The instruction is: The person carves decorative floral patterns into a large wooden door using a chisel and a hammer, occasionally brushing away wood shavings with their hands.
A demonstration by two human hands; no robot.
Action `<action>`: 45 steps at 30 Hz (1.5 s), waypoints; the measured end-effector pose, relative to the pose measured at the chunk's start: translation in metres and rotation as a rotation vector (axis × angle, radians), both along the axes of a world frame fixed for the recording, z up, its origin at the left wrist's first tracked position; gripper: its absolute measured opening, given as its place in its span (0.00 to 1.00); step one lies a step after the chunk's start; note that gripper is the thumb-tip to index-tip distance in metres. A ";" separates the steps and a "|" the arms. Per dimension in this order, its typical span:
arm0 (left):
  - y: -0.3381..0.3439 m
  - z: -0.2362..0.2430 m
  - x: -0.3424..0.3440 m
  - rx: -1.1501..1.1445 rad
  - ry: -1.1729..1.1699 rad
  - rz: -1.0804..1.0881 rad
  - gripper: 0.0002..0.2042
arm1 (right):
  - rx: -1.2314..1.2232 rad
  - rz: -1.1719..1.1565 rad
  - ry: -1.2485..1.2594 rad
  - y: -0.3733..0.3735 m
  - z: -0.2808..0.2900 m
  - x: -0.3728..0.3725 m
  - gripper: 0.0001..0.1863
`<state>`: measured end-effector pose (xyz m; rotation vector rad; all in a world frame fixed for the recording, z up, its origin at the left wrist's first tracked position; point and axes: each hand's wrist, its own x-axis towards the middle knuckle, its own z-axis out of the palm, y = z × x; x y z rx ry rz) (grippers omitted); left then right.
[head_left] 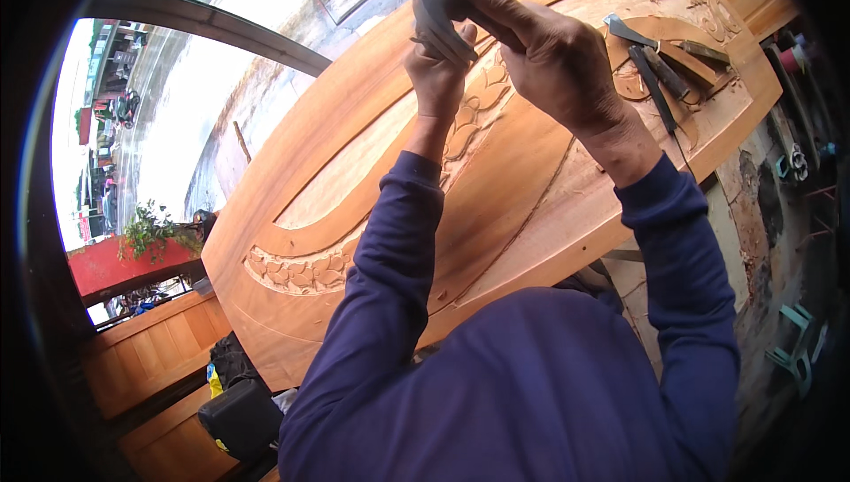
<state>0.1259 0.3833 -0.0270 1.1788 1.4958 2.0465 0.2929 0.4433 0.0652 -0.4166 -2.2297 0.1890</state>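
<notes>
Panel: a large, orange-brown wooden panel with curved edges (522,177) is lying in front of me, tilting across my view.
Boards: reddish-brown panelled woodwork (164,349) is standing at the lower left.
Carving: a curving band of pale, raised leaf shapes (305,271) is running along the panel's near left part.
Case: a rounded black case (241,418) is sitting near the panel's left end.
Right hand: my right hand (567,61) is gripping a dark grey, curved tool (432,17) above the panel's far side, index finger reaching along it.
Left hand: my left hand (438,84) is meeting the tool's lower end; its fingers are mostly hiding, so I cannot tell its grip.
Loose tools: a flat metal blade (627,31) and a slender black-handled tool (651,85) are resting at the right.
</notes>
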 end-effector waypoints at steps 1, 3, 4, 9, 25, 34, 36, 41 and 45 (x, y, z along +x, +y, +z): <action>-0.002 -0.005 -0.003 0.013 0.003 -0.029 0.10 | -0.015 0.020 0.083 0.001 -0.007 0.000 0.35; -0.009 -0.005 -0.011 0.040 0.015 -0.082 0.11 | -0.063 -0.002 -0.038 -0.005 -0.018 0.009 0.37; -0.012 -0.002 -0.005 0.089 -0.018 -0.031 0.11 | -0.086 -0.005 -0.011 -0.004 -0.021 0.020 0.38; -0.031 0.002 -0.009 0.210 -0.237 0.064 0.11 | -0.340 -0.014 0.136 -0.020 -0.031 0.078 0.41; 0.005 -0.001 0.001 0.127 -0.152 0.070 0.14 | -0.479 0.080 0.621 -0.015 0.034 0.055 0.27; 0.023 0.000 0.008 0.092 -0.020 -0.014 0.10 | -0.090 0.005 0.157 0.013 -0.012 0.008 0.42; 0.020 -0.004 0.003 0.056 0.069 0.059 0.11 | -0.067 -0.020 0.138 0.009 -0.013 0.004 0.40; 0.001 -0.007 0.000 0.150 -0.053 0.029 0.10 | -0.183 -0.069 -0.086 -0.005 -0.016 0.051 0.41; -0.013 0.003 -0.003 0.240 -0.215 0.064 0.10 | -0.364 -0.035 0.170 -0.015 -0.037 0.085 0.41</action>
